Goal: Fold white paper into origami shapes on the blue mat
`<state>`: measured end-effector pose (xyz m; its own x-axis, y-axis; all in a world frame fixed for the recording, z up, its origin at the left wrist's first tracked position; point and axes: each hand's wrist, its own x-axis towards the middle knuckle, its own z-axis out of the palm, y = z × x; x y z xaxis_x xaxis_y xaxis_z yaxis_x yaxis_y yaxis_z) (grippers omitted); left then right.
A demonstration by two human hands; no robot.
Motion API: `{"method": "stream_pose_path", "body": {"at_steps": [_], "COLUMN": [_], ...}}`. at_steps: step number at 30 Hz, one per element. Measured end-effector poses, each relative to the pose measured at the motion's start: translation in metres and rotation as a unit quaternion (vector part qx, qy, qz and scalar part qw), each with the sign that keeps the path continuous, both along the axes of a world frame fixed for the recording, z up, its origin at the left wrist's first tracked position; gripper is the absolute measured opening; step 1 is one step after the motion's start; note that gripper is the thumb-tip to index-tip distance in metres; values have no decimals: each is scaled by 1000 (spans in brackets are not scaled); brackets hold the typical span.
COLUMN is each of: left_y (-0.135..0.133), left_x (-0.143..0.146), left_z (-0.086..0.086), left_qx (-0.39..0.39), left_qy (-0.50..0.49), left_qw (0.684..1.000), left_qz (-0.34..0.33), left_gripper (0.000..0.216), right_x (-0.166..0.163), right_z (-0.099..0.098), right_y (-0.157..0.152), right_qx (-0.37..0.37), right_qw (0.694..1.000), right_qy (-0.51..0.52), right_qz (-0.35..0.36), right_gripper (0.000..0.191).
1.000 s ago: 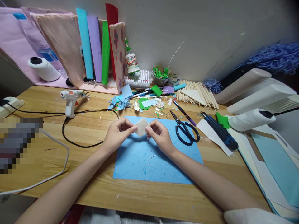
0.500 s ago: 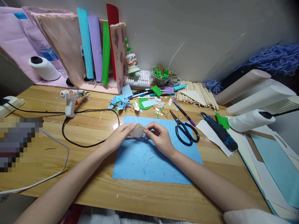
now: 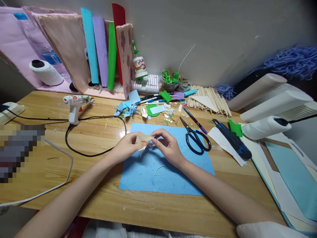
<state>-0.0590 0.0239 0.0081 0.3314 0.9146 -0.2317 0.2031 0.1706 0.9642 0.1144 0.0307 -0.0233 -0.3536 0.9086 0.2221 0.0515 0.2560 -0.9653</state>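
A small piece of folded cream paper is held up between my two hands, over the far part of a blue sheet. My left hand is closed on its left side, thumb across the front. At its right tip, my right hand pinches the paper between thumb and fingers. A short white string lies on the blue sheet below the hands. Black-handled scissors rest on the sheet's right side, their blades pointing away from me.
To the left stands a glue gun with a looping black cable. Folded blue paper shapes, scraps and pens spread behind the sheet. A utility knife and a thread cone lie to the right. Wooden sticks are piled at the back.
The cream paper has turned between my hands: its flat face pointed toward me before, and now its folds spread and a point reaches right. Both hands stay in nearly the same place.
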Motion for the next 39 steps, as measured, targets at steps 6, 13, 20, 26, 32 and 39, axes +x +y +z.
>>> {"method": "stream_pose_path", "body": {"at_steps": [6,13,20,26,32,39], "left_y": [-4,-3,4,2,0,-3], "left_x": [2,4,-9,-10,-7,-6], "left_z": [-7,-9,-3,-4,0,1], "left_qx": [121,127,4,-115,-133,-106], "left_qy": [103,82,7,-101,-133,-136], "left_qw": [986,986,993,981,976,980], "left_qz": [40,76,121,116,111,99], "left_gripper": [16,20,37,35,35,44], "right_x": [-1,-3,0,1,0,3], "right_z": [0,-3,-3,-3,-3,-4], "right_y": [0,2,9,10,7,8], "right_qx": [17,-50,-119,-140,-190,-196], "right_qw": [999,999,992,989,979,979], "right_qy": [-30,-20,39,50,57,61], "right_qz": [37,3,-9,23,49,23], "right_gripper": [35,14,17,17,26,29]}}
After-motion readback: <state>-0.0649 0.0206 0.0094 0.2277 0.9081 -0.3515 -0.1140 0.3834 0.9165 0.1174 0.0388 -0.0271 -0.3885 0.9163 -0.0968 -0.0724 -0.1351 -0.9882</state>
